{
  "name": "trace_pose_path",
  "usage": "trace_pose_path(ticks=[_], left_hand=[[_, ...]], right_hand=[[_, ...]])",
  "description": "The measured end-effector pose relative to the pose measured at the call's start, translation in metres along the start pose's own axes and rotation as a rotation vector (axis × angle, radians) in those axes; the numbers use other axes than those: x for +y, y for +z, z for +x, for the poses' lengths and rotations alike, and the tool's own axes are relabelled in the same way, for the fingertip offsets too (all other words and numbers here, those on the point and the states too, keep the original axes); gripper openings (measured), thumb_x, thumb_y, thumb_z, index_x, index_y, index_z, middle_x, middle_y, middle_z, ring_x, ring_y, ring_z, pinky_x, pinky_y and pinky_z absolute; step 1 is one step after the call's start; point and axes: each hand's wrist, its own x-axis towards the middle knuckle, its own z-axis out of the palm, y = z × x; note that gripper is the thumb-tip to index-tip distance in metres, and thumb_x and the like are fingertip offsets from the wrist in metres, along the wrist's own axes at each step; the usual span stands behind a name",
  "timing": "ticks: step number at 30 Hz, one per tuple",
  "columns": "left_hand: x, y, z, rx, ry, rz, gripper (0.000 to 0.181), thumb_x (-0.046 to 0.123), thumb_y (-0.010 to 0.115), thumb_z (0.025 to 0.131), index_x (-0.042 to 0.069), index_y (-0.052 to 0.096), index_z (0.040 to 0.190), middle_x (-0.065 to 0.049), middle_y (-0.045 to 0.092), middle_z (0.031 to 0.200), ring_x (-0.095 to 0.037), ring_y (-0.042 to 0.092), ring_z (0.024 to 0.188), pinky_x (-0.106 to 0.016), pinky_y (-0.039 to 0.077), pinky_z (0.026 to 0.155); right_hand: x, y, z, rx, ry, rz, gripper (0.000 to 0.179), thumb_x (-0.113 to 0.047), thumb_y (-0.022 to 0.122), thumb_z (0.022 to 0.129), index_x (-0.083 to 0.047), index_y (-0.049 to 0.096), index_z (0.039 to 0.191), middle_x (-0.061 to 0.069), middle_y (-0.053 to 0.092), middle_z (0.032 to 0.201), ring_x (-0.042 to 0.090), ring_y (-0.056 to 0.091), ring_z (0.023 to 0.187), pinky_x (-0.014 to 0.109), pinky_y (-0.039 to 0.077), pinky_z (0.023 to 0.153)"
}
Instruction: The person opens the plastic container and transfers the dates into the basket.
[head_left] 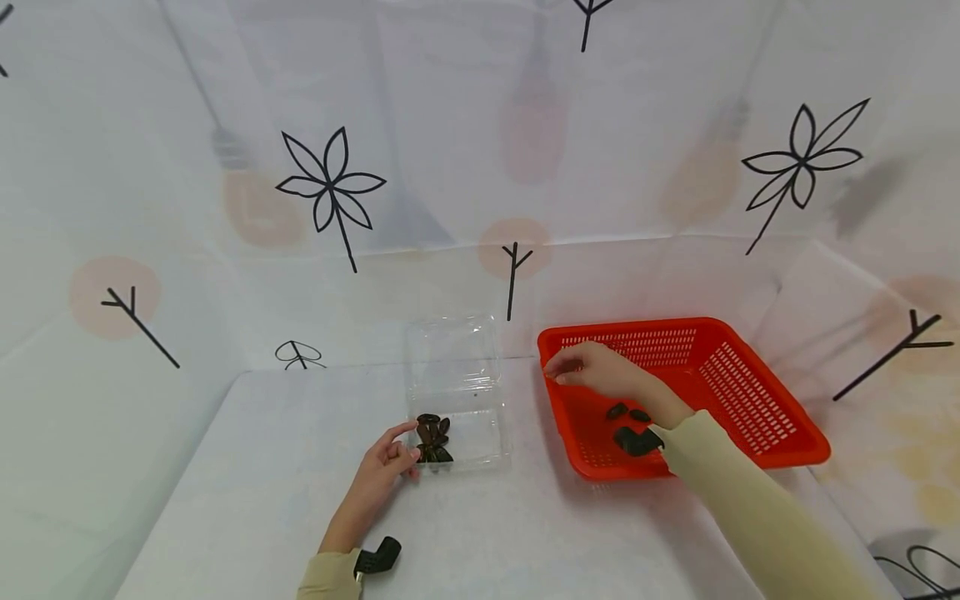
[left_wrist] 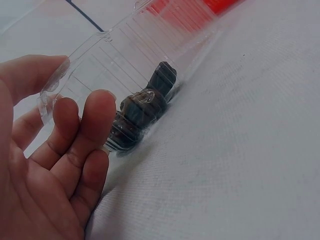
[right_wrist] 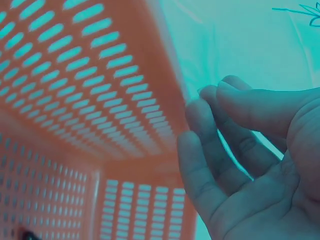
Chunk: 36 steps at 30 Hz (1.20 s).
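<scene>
In the head view my left hand (head_left: 386,458) holds the left edge of a clear plastic clamshell box (head_left: 476,437), its lid standing up at the back. Several glossy dark brown oval pieces (head_left: 432,433) lie together on the left side of the box. Through the plastic wall these dark pieces (left_wrist: 142,107) show close to my left fingertips (left_wrist: 102,115). My right hand (head_left: 600,369) hovers over the left rim of a red basket (head_left: 562,417), with loosely bent fingers and nothing visible between them. Below it, two small dark pieces (head_left: 617,411) lie in the basket.
A white cloth covers the table (head_left: 262,483). Behind it hangs a pale printed sheet (head_left: 442,208) with leaf drawings. The slotted basket wall (right_wrist: 100,65) rises beside my right fingers. Black wrist devices (head_left: 378,557) sit at both cuffs.
</scene>
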Motion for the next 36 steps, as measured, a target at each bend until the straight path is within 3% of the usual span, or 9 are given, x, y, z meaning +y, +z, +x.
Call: trace_pose_path(ticks=[12,21,33,36], left_hand=[[-0.002,0.001,0.002,0.009,0.010,0.012,0.054,0.016,0.067,0.097,0.011,0.047,0.146,-0.009,0.055,0.078,-0.028,0.066,0.076,-0.029,0.047,0.085],[0.000,0.001,0.001,0.009,0.020,0.018,0.051,0.015,0.066,0.097,0.011,0.049,0.145,-0.010,0.056,0.077,-0.027,0.065,0.074,-0.031,0.049,0.081],[0.000,0.001,0.000,0.007,0.021,0.025,0.050,0.015,0.065,0.098,0.011,0.048,0.145,-0.009,0.055,0.076,-0.026,0.064,0.073,-0.032,0.050,0.080],[0.000,0.002,0.001,0.010,0.016,0.024,0.051,0.014,0.065,0.097,0.011,0.048,0.145,-0.010,0.055,0.076,-0.026,0.064,0.073,-0.032,0.050,0.079]], right_hand=[[-0.031,0.021,0.026,-0.060,-0.052,0.052,0.021,-0.006,0.066,0.095,-0.011,0.073,0.114,-0.001,0.071,0.106,0.019,0.066,0.100,0.036,0.052,0.088],[-0.043,0.043,0.054,-0.156,-0.099,0.097,0.022,-0.004,0.064,0.096,-0.007,0.071,0.116,0.001,0.070,0.106,0.018,0.065,0.101,0.034,0.052,0.091],[-0.056,0.073,0.084,-0.218,-0.065,0.115,0.021,-0.003,0.062,0.097,-0.010,0.073,0.114,-0.001,0.071,0.105,0.014,0.066,0.100,0.033,0.050,0.092],[-0.057,0.081,0.090,-0.235,-0.050,0.125,0.022,-0.003,0.063,0.096,-0.011,0.073,0.114,0.004,0.072,0.108,0.014,0.065,0.099,0.034,0.051,0.092]])
